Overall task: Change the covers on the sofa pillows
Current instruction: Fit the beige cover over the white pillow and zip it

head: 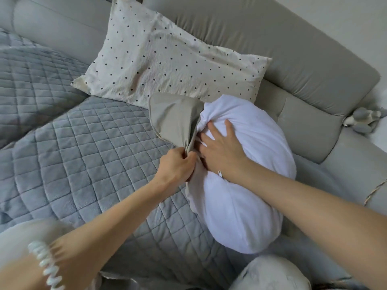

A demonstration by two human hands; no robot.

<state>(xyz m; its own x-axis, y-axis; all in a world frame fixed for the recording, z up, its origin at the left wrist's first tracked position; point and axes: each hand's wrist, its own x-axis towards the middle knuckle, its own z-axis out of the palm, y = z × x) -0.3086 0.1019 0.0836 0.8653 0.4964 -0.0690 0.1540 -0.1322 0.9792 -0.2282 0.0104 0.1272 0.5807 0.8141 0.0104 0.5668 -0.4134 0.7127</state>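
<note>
While the quilted grey blanket (62, 143) covers the left and near part of the sofa (314, 65), a pale spiral band (47, 266) circles the person's left forearm at the near left edge. Farther in, a cream pillow with dark dots (167, 59) lies tilted against the sofa back. Just near it, the beige cover (173, 120) is bunched into a fold, and the left hand (174, 164) is closed tight on that fold (fingers curled fully around the cloth). Touching it on the right, the right hand (219, 149) lies flat with fingers spread, pressing on the far end of the white pillow insert (240, 195), holding nothing. The insert rests on the seat, bulging, with a small zipper pull (219, 173) showing beside the right wrist. At the far right, a grey soft toy (364, 119) sits on the sofa's edge.
</note>
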